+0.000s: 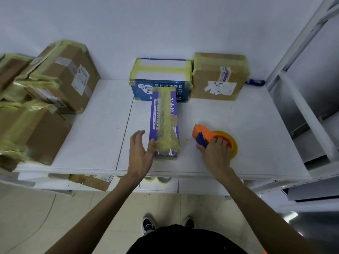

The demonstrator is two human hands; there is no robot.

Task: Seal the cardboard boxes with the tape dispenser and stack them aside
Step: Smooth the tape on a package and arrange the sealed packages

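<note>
purple box (pixel 164 123) taped lengthwise, mid table (pixel 238 125).
looks light, stiff card, slick tape skin; grip the long sides. left hand (pixel 140 153) spread, thumb on its near-left edge. right hand (pixel 216 151) wrapped round tape dispenser (pixel 203 135).

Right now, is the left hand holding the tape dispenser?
No, the right hand grips the tape dispenser, while the left hand is open beside the purple box.

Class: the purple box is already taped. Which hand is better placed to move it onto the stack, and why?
Left. The left hand is open beside the purple box, on the side nearer the stack; the right hand holds the tape dispenser.
</note>
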